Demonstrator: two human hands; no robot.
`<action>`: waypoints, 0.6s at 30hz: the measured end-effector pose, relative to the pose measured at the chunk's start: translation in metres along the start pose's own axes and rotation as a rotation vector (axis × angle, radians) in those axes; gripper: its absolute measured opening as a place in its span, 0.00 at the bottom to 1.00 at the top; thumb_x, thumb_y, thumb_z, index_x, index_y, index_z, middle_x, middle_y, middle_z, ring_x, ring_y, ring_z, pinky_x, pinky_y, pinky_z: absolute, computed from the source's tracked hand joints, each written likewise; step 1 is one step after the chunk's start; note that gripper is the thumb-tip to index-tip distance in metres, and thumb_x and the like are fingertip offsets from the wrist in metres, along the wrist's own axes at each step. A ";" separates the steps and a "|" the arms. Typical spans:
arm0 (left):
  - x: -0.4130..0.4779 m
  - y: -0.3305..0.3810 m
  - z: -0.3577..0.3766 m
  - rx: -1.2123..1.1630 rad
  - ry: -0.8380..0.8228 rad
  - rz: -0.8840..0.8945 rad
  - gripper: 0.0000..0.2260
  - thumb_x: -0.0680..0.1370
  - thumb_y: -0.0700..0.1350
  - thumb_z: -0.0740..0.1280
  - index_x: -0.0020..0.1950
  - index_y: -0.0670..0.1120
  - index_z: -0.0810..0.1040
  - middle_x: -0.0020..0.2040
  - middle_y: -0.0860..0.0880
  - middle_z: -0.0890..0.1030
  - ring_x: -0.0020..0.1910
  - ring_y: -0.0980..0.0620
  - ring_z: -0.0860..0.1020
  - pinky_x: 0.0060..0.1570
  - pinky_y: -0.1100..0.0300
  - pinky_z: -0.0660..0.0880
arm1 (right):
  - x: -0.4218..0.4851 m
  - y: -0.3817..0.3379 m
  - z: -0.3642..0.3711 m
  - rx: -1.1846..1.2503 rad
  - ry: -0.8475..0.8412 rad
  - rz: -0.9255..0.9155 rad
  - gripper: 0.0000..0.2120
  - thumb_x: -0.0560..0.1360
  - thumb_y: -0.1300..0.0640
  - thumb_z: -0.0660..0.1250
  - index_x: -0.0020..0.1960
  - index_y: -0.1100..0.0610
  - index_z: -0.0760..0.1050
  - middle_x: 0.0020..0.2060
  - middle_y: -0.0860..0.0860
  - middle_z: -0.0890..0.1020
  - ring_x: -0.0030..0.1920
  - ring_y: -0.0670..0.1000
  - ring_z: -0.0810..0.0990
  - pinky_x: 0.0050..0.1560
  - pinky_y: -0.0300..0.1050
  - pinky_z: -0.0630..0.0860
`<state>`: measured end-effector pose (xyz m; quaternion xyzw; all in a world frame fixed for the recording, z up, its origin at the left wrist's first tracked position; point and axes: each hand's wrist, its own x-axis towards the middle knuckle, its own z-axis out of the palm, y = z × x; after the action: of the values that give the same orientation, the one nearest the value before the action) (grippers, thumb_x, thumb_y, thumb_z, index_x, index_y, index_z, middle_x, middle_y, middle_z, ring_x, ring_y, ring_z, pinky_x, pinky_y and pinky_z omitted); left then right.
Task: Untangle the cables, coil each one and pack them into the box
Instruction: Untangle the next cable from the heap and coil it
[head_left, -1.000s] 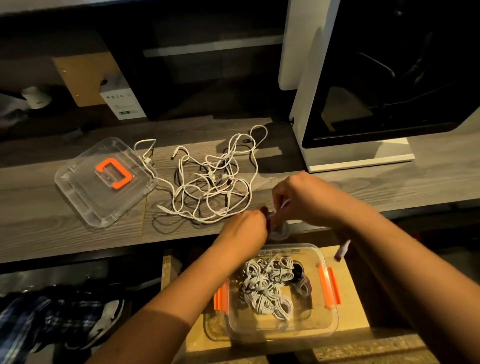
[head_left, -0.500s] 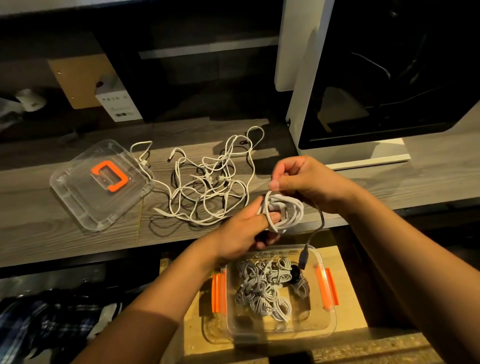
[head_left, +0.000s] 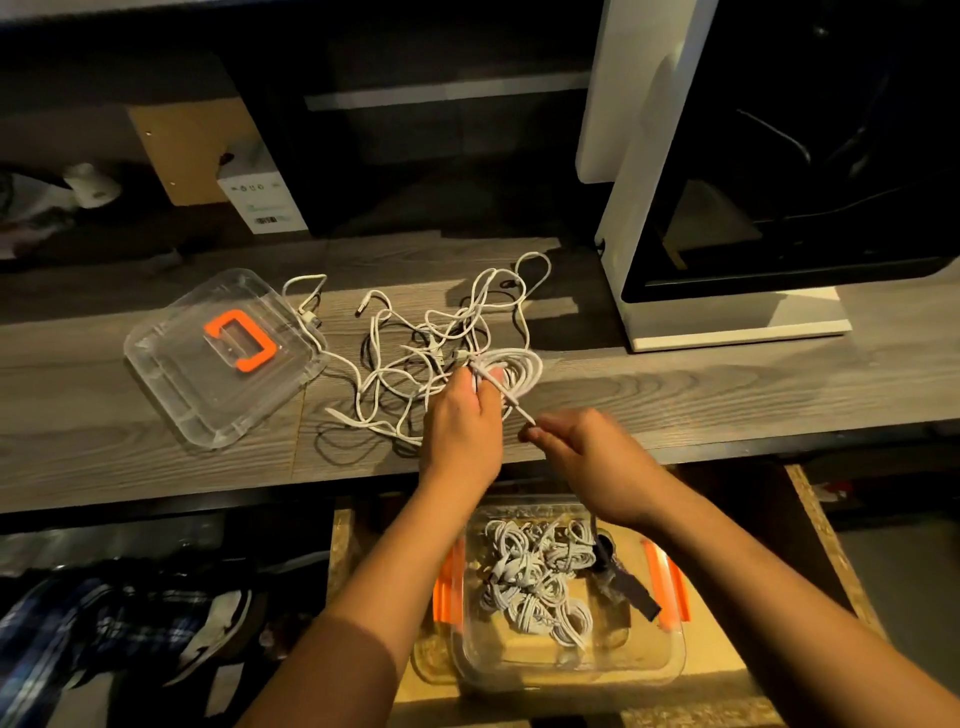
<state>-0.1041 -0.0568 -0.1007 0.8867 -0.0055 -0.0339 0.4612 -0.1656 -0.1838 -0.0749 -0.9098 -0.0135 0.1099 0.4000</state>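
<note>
A tangle of white cables (head_left: 415, 358) lies on the grey wooden tabletop (head_left: 675, 389). My left hand (head_left: 462, 421) grips a coiled white cable (head_left: 522, 371) just right of the tangle. The coil's free end runs down to my right hand (head_left: 582, 447), which pinches the cable tip between its fingers. Below the table edge, a clear plastic box (head_left: 654, 670) with orange latches sits on a low wooden surface. Several coiled grey cables (head_left: 535, 577) lie inside it.
The box's clear lid (head_left: 171, 384) with an orange handle rests on the table, left of the tangle. A large white and black machine (head_left: 727, 317) stands at the back right. A white carton (head_left: 260, 192) stands at the back. Plaid cloth (head_left: 78, 634) lies low on the left.
Both hands moved from above the box to over the table beside the tangle. The left hand keeps the coil; the right hand has let go of the coil and now pulls its free end.
</note>
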 end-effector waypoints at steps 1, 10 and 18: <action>0.003 -0.004 0.002 0.039 -0.013 -0.033 0.11 0.81 0.49 0.56 0.48 0.44 0.73 0.40 0.43 0.78 0.40 0.42 0.77 0.41 0.54 0.73 | -0.001 -0.002 -0.001 -0.127 -0.005 -0.024 0.11 0.81 0.54 0.57 0.44 0.55 0.74 0.31 0.49 0.73 0.33 0.48 0.71 0.37 0.47 0.69; 0.007 0.004 0.010 -0.427 -0.209 -0.321 0.09 0.82 0.41 0.54 0.58 0.41 0.71 0.37 0.47 0.79 0.22 0.58 0.75 0.21 0.66 0.70 | -0.003 -0.016 -0.021 -0.443 -0.015 -0.092 0.15 0.80 0.54 0.56 0.34 0.49 0.61 0.32 0.49 0.71 0.34 0.52 0.71 0.36 0.47 0.68; 0.018 0.008 -0.002 -1.176 -0.343 -0.850 0.14 0.81 0.34 0.51 0.42 0.37 0.75 0.37 0.47 0.73 0.18 0.60 0.68 0.16 0.73 0.61 | -0.003 -0.019 -0.031 -0.396 0.181 -0.162 0.11 0.80 0.55 0.59 0.46 0.59 0.77 0.36 0.51 0.79 0.37 0.51 0.76 0.36 0.44 0.66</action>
<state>-0.0857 -0.0606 -0.0936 0.4018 0.2849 -0.3445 0.7992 -0.1612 -0.1936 -0.0405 -0.9726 -0.0720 -0.0094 0.2209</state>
